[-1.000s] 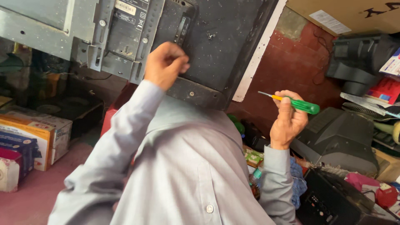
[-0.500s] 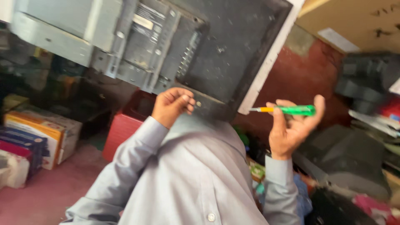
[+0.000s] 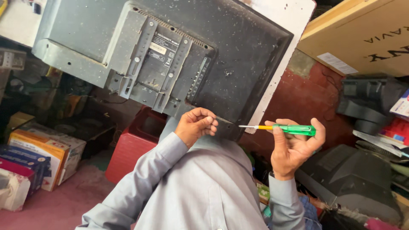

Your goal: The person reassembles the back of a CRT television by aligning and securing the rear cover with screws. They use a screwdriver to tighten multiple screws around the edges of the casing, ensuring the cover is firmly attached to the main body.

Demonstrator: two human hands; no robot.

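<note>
Tilted further, the monitor back (image 3: 238, 55) fills a cluttered room; hands apart, right (image 3: 294, 149) gripping screwdriver (image 3: 294, 129).

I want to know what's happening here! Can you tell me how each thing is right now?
Dark grey flat monitor: back panel facing the camera, lower edge on the lap.
Green-handled screwdriver: held level, tip off the monitor.
Left hand: fist closed at the monitor's lower edge.
Right hand: gripping the screwdriver.
Red plastic bin: open, upright.

A cluttered electronics repair workshop: old monitor casings (image 3: 341, 179), stacked cardboard boxes (image 3: 38, 153), an opened screen back (image 3: 170, 59).
</note>
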